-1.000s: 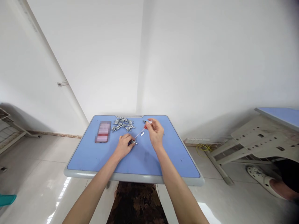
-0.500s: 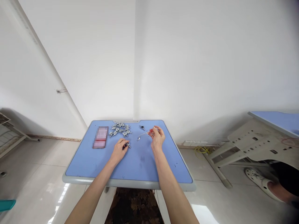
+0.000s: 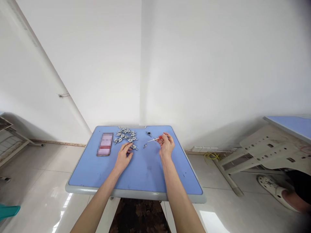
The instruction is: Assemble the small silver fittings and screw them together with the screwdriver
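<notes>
My left hand [image 3: 124, 156] rests on the blue desk [image 3: 104, 173], open, its fingers apart. Its fingertips are beside a small silvery metal fitting [image 3: 134, 147] with a rounded body and a short arm. Just beyond lies a pile of similar metal fittings [image 3: 125, 133]. My right hand [image 3: 167, 145] is closed around the red end of a thin screwdriver [image 3: 153, 139], whose shaft points left above the desk. Below its tip lies a small metal piece [image 3: 145, 146]. A dark-centred fitting [image 3: 149, 133] sits farther back, and another metal piece [image 3: 155, 139] is partly hidden behind the screwdriver.
A phone-like pink panel [image 3: 105, 144], blurred out, lies on the desk's left side. The white wall [image 3: 109, 64] stands behind the desk. To the right are another desk [image 3: 289, 121], a yellow cable [image 3: 212, 156] and a person's foot in a clog [image 3: 273, 189].
My left fingers have loosened from the metal fitting, which now shows more fully near the pile. My right hand has shifted slightly right with the screwdriver, its tip moving away from the small piece.
</notes>
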{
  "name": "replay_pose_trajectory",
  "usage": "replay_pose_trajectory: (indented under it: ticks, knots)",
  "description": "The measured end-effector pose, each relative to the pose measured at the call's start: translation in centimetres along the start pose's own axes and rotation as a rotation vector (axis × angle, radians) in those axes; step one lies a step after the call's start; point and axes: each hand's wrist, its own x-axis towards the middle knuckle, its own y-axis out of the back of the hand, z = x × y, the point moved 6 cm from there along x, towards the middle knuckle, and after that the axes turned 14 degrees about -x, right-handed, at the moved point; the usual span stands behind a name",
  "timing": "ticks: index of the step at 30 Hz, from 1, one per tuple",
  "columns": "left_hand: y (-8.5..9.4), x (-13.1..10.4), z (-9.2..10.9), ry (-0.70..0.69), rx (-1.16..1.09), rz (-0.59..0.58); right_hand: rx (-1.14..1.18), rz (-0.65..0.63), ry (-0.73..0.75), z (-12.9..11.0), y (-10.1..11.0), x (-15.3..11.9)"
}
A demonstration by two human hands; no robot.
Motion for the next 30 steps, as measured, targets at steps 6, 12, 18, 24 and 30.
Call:
replay_pose_trajectory:
  ticks: [6,12,18,24,30]
  knots:
    - [1.1,-0.3,0.8,-0.038,0.119,0.088,0.048,0.083,0.016,-0.4,0.9,0.3]
    - [1.0,-0.8,2.3,-0.173,0.188,0.069,0.098,0.13,-0.009,-0.1,1.7,1.1]
    - [-1.7,-0.7,3.5,-0.334,0.255,-0.16,0.119,0.125,-0.028,0.0,2.0,2.1]
    - [-6.4,1.4,4.2,-0.313,0.534,-0.354,0.122,0.128,-0.025,0.1,2.2,2.5]
    - [-11.1,2.9,3.9,-0.261,0.654,-0.439,0.098,0.123,-0.023,0.8,2.2,2.8]
